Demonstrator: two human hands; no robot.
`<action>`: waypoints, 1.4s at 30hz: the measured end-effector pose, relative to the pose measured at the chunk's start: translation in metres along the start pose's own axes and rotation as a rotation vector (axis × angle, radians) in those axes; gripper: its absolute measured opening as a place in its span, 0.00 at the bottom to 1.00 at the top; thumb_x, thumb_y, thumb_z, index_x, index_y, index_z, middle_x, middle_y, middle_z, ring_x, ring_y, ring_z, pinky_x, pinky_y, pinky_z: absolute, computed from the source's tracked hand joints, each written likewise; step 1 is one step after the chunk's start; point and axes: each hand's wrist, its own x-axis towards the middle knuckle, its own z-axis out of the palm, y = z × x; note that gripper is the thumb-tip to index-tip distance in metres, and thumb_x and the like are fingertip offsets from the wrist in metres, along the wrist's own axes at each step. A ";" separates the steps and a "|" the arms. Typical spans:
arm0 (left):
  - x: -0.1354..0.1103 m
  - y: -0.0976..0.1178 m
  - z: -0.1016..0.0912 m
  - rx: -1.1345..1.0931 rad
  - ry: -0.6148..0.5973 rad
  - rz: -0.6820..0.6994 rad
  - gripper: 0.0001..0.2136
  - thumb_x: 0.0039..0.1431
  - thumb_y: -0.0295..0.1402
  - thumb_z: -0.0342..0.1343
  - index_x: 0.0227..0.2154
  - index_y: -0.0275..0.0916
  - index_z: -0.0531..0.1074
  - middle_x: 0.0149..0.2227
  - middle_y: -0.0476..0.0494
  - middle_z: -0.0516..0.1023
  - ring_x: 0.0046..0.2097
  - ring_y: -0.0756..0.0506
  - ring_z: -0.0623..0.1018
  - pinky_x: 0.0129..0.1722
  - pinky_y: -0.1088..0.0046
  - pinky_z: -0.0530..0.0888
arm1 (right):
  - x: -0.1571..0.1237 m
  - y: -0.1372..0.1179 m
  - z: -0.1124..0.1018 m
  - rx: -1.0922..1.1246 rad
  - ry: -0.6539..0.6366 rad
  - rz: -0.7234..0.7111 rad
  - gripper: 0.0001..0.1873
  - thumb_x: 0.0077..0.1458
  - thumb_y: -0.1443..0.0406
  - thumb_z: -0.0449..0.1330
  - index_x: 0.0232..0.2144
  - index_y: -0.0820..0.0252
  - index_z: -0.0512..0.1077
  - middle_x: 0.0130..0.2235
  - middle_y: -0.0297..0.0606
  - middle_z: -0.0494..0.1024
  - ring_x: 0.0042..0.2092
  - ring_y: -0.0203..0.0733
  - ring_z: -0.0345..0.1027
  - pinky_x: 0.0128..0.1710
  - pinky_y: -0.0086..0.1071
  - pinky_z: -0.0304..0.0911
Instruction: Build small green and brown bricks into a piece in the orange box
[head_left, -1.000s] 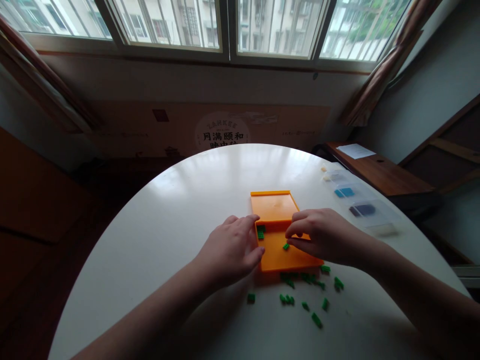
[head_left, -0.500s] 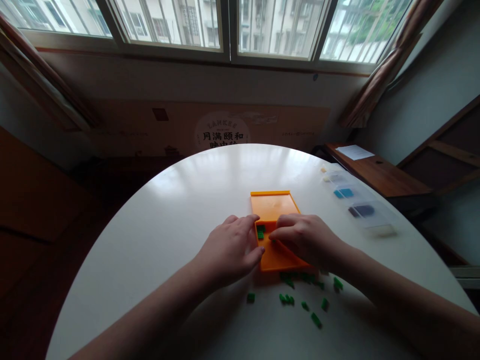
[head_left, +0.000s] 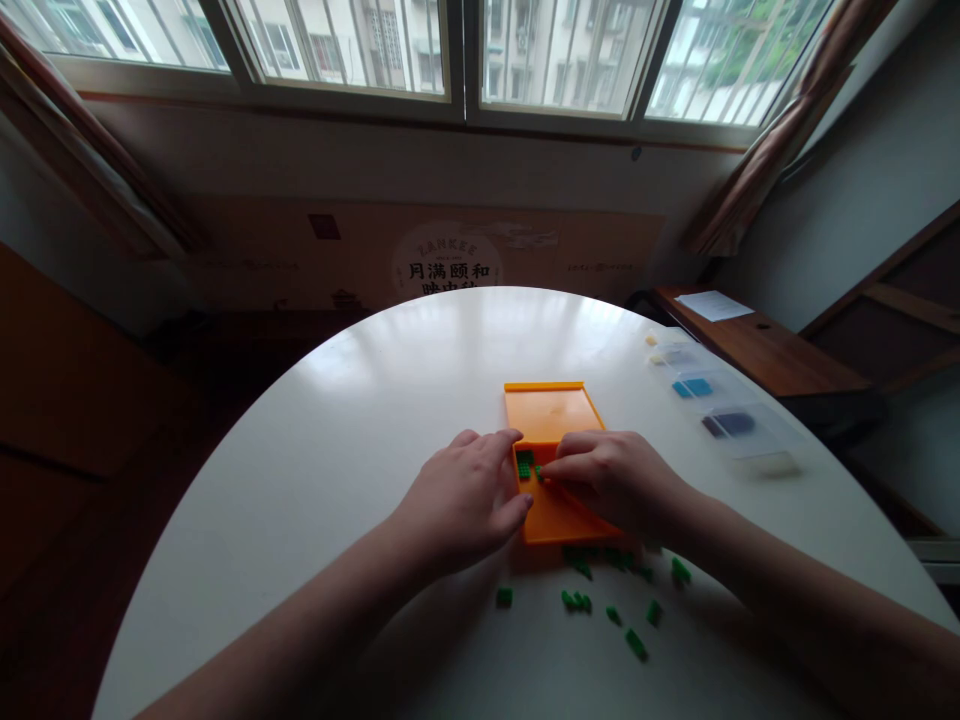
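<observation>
Left hand (head_left: pixel 469 490): is lying with thumb and fingers spread apart, touching the tray's left wall.
White table (head_left: pixel 285 480): is stretching broadly from that hand's 9 o'clock to its curved edge, giving wide room there.
Green block (head_left: pixel 524 464): is resting inside the tray at 10 o'clock, just beside the left wall.
Small green brick (head_left: pixel 538 472): is sitting at the block's 3 o'clock, a narrow gap separating them.
Orange tray (head_left: pixel 551 518): is lying at the left hand's 3 o'clock, a pale orange panel (head_left: pixel 553 412) adjoining its 12 o'clock edge.
Loose green bricks (head_left: pixel 636 644): are scattering from the tray's 7 to 5 o'clock, some just beside its near edge.
Right hand (head_left: pixel 626 475): is pinching the small green brick at its fingertips, covering the tray's 3 o'clock wall.
Clear boxes (head_left: pixel 772 432): are lining the table's 2 o'clock edge, tabletop separating them from the right hand.
</observation>
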 end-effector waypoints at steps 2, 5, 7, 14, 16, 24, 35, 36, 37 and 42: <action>0.000 0.000 0.000 -0.003 -0.003 -0.003 0.26 0.56 0.40 0.52 0.58 0.39 0.63 0.50 0.40 0.75 0.51 0.38 0.71 0.50 0.60 0.70 | 0.000 -0.001 0.001 0.001 0.006 0.009 0.12 0.60 0.66 0.56 0.40 0.49 0.78 0.37 0.33 0.77 0.36 0.33 0.69 0.31 0.27 0.55; 0.000 0.001 -0.001 -0.003 -0.007 -0.001 0.26 0.56 0.40 0.53 0.57 0.39 0.63 0.50 0.40 0.75 0.51 0.38 0.71 0.50 0.60 0.71 | 0.001 -0.002 0.003 0.005 0.016 0.014 0.12 0.60 0.65 0.56 0.40 0.47 0.78 0.39 0.33 0.77 0.36 0.33 0.69 0.32 0.26 0.55; 0.000 0.001 -0.001 -0.002 -0.008 0.003 0.26 0.56 0.40 0.52 0.58 0.39 0.63 0.49 0.41 0.75 0.51 0.38 0.71 0.49 0.60 0.71 | 0.002 -0.002 0.004 0.009 0.018 0.022 0.12 0.60 0.65 0.56 0.41 0.47 0.78 0.39 0.32 0.77 0.35 0.32 0.69 0.32 0.26 0.56; 0.000 0.001 0.000 0.003 -0.003 0.002 0.26 0.56 0.40 0.52 0.57 0.39 0.63 0.50 0.40 0.75 0.51 0.38 0.70 0.50 0.61 0.71 | 0.002 -0.004 0.005 0.016 0.025 0.024 0.11 0.59 0.66 0.57 0.40 0.48 0.78 0.39 0.32 0.77 0.35 0.32 0.69 0.31 0.26 0.56; 0.000 0.001 0.000 0.005 -0.004 0.000 0.26 0.56 0.41 0.52 0.57 0.39 0.63 0.50 0.40 0.75 0.51 0.38 0.71 0.49 0.60 0.71 | 0.002 -0.005 0.004 0.021 0.020 0.038 0.11 0.59 0.66 0.57 0.39 0.49 0.78 0.39 0.32 0.77 0.35 0.33 0.69 0.32 0.26 0.56; -0.001 0.000 0.000 0.009 0.003 0.011 0.26 0.56 0.41 0.52 0.58 0.39 0.62 0.50 0.42 0.75 0.51 0.38 0.71 0.49 0.60 0.71 | 0.002 -0.005 0.004 0.067 0.021 0.060 0.11 0.58 0.66 0.58 0.40 0.49 0.78 0.40 0.32 0.77 0.35 0.32 0.70 0.33 0.25 0.58; 0.000 0.000 0.000 0.014 -0.002 0.014 0.26 0.57 0.42 0.52 0.58 0.39 0.62 0.51 0.40 0.74 0.53 0.38 0.70 0.51 0.60 0.70 | -0.001 0.000 0.003 0.059 0.155 0.055 0.12 0.57 0.68 0.57 0.41 0.52 0.78 0.39 0.34 0.77 0.36 0.33 0.70 0.34 0.25 0.61; 0.000 0.000 -0.001 0.009 -0.006 0.009 0.25 0.58 0.42 0.52 0.58 0.40 0.62 0.51 0.40 0.74 0.52 0.38 0.71 0.50 0.61 0.70 | -0.001 0.001 0.002 0.057 0.177 0.052 0.12 0.58 0.68 0.56 0.42 0.53 0.77 0.39 0.34 0.77 0.36 0.33 0.70 0.35 0.25 0.61; 0.000 0.000 -0.002 0.001 -0.008 0.000 0.25 0.58 0.42 0.51 0.57 0.40 0.63 0.51 0.40 0.74 0.52 0.38 0.71 0.49 0.62 0.70 | -0.002 0.002 0.000 0.053 0.195 0.046 0.12 0.58 0.68 0.56 0.42 0.53 0.77 0.39 0.35 0.77 0.36 0.33 0.70 0.35 0.25 0.61; 0.000 -0.002 -0.018 0.046 -0.061 0.002 0.12 0.60 0.41 0.49 0.40 0.40 0.70 0.39 0.44 0.76 0.38 0.44 0.75 0.34 0.70 0.69 | -0.006 0.002 -0.017 0.022 0.235 0.017 0.10 0.59 0.67 0.56 0.39 0.56 0.77 0.37 0.35 0.77 0.35 0.33 0.70 0.33 0.25 0.60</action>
